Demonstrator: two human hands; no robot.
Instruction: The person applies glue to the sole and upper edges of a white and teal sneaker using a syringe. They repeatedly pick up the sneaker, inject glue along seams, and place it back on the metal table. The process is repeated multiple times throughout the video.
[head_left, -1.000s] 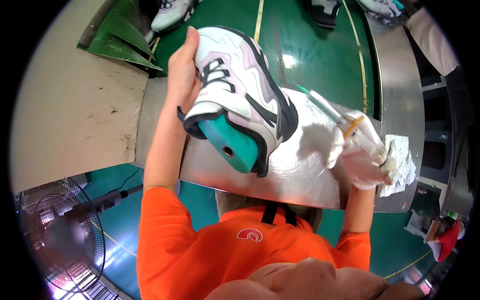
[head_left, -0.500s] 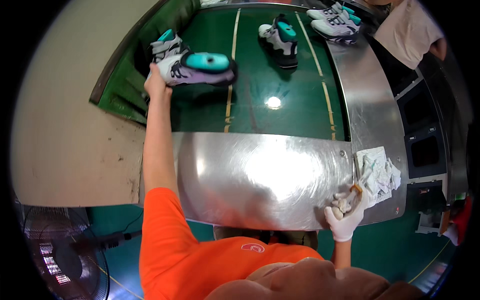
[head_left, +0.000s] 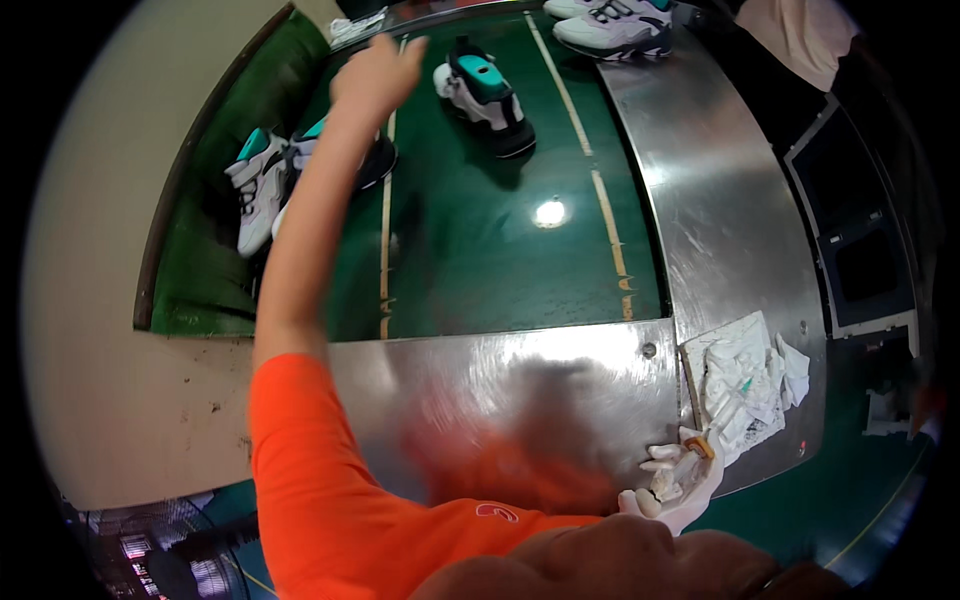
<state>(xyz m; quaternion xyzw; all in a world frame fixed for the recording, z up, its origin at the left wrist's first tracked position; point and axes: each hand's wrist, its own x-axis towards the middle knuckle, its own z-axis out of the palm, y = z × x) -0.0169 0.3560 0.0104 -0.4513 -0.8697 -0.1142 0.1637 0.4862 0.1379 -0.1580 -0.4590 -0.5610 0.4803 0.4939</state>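
My bare left hand (head_left: 378, 72) is stretched out over the far part of the green belt (head_left: 480, 250), fingers apart, holding nothing. It is nearest to a white and black shoe (head_left: 487, 95) with a teal insert, which lies just to its right. Under my left forearm, another such shoe (head_left: 378, 165) is partly hidden. Beside that one, a white shoe (head_left: 262, 190) leans by the green side wall. My right hand (head_left: 680, 485), in a white glove, is curled palm up around a small tan-edged thing (head_left: 700, 447) whose kind I cannot make out.
White crumpled cloths or papers (head_left: 745, 385) lie on the metal edge at the right. More white shoes (head_left: 615, 30) stand at the far right, near another person's sleeve (head_left: 800, 40). A green padded wall (head_left: 200, 240) bounds the left side. A fan (head_left: 160, 560) stands at lower left.
My left hand has let go of the shoe at the left and reached farther out, toward the middle shoe. My right hand keeps its small thing. The whole view has shifted.
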